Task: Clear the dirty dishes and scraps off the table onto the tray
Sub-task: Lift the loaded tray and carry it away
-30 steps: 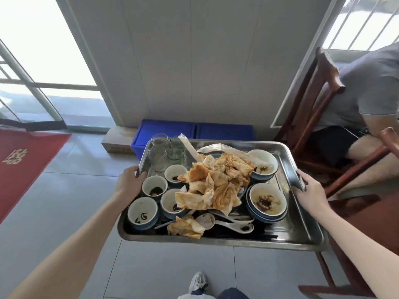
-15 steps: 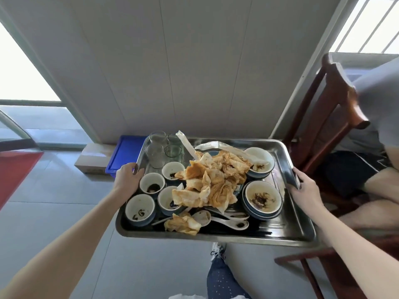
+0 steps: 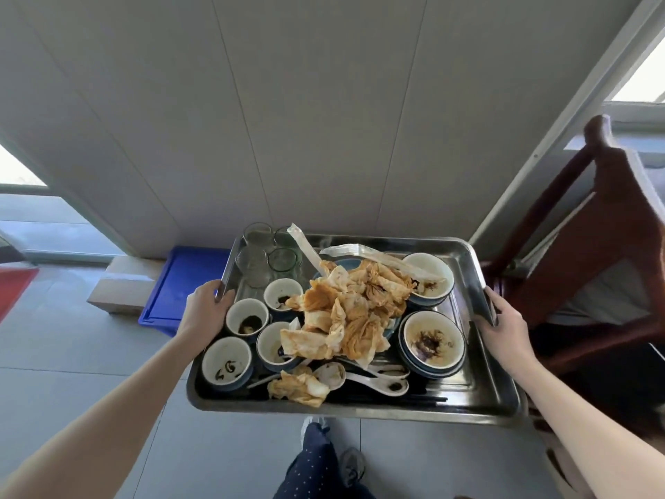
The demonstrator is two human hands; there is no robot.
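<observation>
**Loaded tray held at both rims, brought nearer the wall**

Since the frame half a second earlier, the seated person at the right has been lost from view and the wooden chair (image 3: 611,246) is seen larger. The load on the tray is unchanged. Nearest, a dotted trouser leg (image 3: 313,470) is seen above the tiled floor (image 3: 72,354). The steel tray (image 3: 496,397) is held in the air over that floor, its bed smeared dark. Along its near edge lie black chopsticks (image 3: 431,399), white spoons (image 3: 374,381) and a crumpled stained napkin (image 3: 298,387). At its left stand four small cups (image 3: 226,365) holding dark dregs. At its right are stacked bowls (image 3: 431,342) with brown residue, and a further bowl (image 3: 428,279) is set behind them. A napkin heap (image 3: 345,311), stained orange, is piled at the centre. Four empty glasses (image 3: 266,253) and two long wrappers (image 3: 378,259) occupy the far side. The left hand (image 3: 205,311) is clasped round the left rim and the right hand (image 3: 507,329) round the right rim. A blue bin (image 3: 172,289) lies beyond, against the wall (image 3: 288,120).
</observation>
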